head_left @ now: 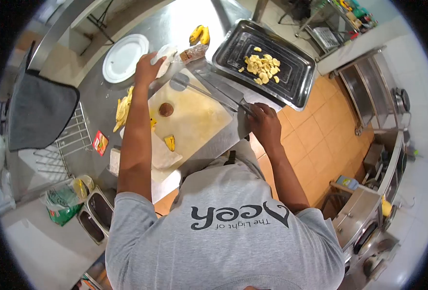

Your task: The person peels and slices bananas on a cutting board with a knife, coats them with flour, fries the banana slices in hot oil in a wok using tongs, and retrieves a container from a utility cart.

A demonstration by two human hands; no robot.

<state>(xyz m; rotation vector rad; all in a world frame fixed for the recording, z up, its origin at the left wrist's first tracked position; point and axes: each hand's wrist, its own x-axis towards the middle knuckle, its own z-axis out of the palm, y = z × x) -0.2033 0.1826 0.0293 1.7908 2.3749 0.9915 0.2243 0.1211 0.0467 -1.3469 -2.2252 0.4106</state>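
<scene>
The left hand [148, 69] curls its fingers around a crumpled whitish wrap [166, 59], probably plastic, between the smooth white plate [120, 59] and the pale flat board [197, 113]. The right hand [265, 122] has its fingers clenched on the dark handle of a broad metal knife [223, 92], angled near the board's edge. A rough, round brown disc [166, 109] lies on the board; thin irregular slices [262, 66] sit in a glossy rectangular tray [301, 102].

Head-worn view, forward and down
</scene>
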